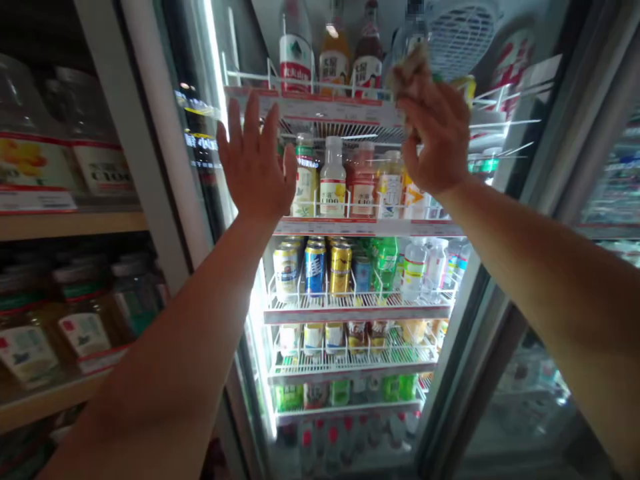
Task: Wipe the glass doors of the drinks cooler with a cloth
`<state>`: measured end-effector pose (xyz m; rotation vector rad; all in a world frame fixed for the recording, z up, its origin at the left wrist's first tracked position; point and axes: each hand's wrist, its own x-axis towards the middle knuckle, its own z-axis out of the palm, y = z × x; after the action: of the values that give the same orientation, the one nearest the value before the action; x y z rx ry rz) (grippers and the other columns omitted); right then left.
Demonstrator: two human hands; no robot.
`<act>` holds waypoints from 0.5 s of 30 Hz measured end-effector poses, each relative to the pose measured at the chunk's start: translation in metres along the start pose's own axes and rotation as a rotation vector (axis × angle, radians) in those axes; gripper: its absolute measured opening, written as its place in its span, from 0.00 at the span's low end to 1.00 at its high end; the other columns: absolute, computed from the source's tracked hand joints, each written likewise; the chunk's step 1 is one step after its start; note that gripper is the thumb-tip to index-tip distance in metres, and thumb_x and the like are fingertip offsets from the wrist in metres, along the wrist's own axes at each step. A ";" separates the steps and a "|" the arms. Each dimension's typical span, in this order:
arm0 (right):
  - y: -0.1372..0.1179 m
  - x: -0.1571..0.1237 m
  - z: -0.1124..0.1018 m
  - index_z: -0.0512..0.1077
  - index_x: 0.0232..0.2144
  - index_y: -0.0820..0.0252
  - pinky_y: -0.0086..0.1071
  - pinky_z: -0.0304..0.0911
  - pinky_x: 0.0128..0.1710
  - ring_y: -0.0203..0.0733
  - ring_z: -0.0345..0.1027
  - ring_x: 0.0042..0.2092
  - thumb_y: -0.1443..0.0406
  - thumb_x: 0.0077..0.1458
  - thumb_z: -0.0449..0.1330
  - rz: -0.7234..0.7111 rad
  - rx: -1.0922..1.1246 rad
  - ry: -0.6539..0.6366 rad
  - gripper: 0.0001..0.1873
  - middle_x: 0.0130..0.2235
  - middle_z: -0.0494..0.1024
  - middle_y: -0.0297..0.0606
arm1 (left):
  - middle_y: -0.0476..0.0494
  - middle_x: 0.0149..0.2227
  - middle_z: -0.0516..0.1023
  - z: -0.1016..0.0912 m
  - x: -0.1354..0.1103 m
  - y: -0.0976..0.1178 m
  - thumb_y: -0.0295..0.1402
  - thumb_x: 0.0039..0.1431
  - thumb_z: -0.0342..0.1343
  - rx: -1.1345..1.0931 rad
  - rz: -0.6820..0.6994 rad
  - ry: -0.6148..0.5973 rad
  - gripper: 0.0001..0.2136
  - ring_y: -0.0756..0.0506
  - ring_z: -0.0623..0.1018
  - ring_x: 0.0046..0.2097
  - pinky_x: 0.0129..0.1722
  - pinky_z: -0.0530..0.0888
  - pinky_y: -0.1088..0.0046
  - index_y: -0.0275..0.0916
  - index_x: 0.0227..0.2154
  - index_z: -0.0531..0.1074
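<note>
My left hand (260, 160) is raised with its fingers spread, in front of the upper left shelves of a lit drinks fridge. Nothing is in it. Up at the right, my right hand (437, 137) grips a crumpled brownish cloth (414, 70), which stands out above the fingers near the top shelf's edge (320, 110). Behind the hands, a bottle with a red and white label (295, 60) and an orange drink bottle (334, 60) stand on that top shelf. Whether either hand touches the shelf or any glass, I cannot tell.
Below are a row of juice bottles (333, 183), a wire shelf with beer cans (341, 267) and lower shelves of drinks. A fridge frame (480, 360) runs up the right side. At the left, a wooden shelf (75, 223) carries more bottles. A round fan grille (463, 37) sits at the top.
</note>
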<state>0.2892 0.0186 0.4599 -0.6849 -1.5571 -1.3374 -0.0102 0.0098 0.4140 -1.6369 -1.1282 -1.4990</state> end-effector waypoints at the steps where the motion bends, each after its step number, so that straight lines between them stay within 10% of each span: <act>1: -0.007 -0.010 -0.002 0.67 0.62 0.54 0.54 0.54 0.66 0.52 0.57 0.66 0.65 0.59 0.54 -0.115 0.043 -0.076 0.28 0.66 0.66 0.36 | 0.61 0.73 0.44 0.000 0.000 0.000 0.43 0.66 0.44 0.005 0.004 0.001 0.29 0.46 0.41 0.74 0.74 0.39 0.57 0.47 0.69 0.55; 6: -0.027 -0.039 -0.017 0.64 0.63 0.47 0.53 0.54 0.67 0.49 0.56 0.69 0.60 0.66 0.49 -0.298 0.201 -0.346 0.25 0.67 0.66 0.33 | 0.63 0.73 0.43 0.003 0.002 -0.001 0.44 0.64 0.44 -0.028 -0.016 -0.012 0.30 0.47 0.39 0.74 0.74 0.36 0.59 0.47 0.69 0.54; 15: -0.018 -0.054 -0.018 0.56 0.68 0.46 0.63 0.47 0.68 0.57 0.48 0.71 0.60 0.68 0.43 0.109 0.170 -0.047 0.28 0.68 0.63 0.34 | 0.71 0.72 0.43 0.003 0.001 0.000 0.53 0.61 0.41 -0.167 -0.026 -0.025 0.34 0.54 0.24 0.71 0.73 0.27 0.64 0.52 0.69 0.52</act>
<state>0.3010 0.0056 0.4029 -0.6886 -1.6260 -1.1018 -0.0092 0.0130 0.4144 -1.7627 -1.0652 -1.6308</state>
